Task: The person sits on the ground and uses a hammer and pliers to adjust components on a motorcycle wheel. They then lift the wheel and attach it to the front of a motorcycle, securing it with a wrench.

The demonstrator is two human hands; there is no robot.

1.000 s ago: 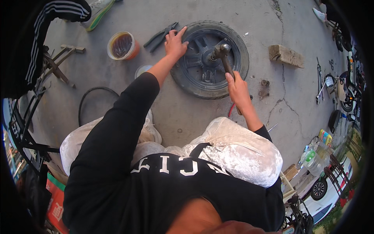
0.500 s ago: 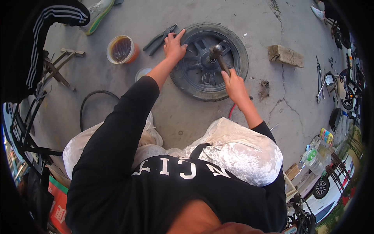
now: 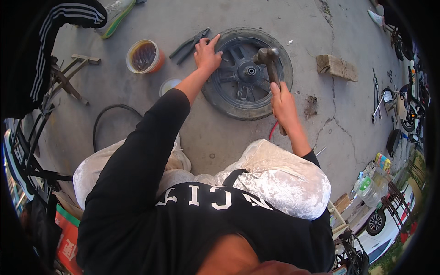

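Far left of the spoked wheel [image 3: 250,72], near the top edge, a co-worker's bent leg [image 3: 71,10] shows in black trousers with white stripes, with a pale shoe [image 3: 114,20]. A crossed wooden frame [image 3: 69,79] lies left of the wheel, and a curved black hose [image 3: 106,109] lies below and left of it. Nearer the wheel's left side stands a round tub [image 3: 158,63] holding brown liquid; below the tub, a small pale round object [image 3: 168,85] is partly covered by the left forearm. Pliers [image 3: 189,45] lie just left of the wheel, handles spread.

The person's left hand [image 3: 207,56] rests on the wheel's left edge, forefinger stretched along the tyre, thumb set wide from it, nothing seen in its grasp. The wheel lies flat on the concrete ground [image 3: 211,140], hub facing up, beyond the person's bent knees.

The right hand [image 3: 284,105], at the wheel's lower right, is wrapped around the wooden handle of a hammer [image 3: 272,72]. The hammer's metal head is over the wheel, up and right of the hub; whether it touches cannot be told. Just below the wheel's right side is a red strip [image 3: 273,130]. Small rusty parts [image 3: 312,98] and a wooden block [image 3: 336,67] lie right of the wheel, with long metal tools [image 3: 378,103] farther right.
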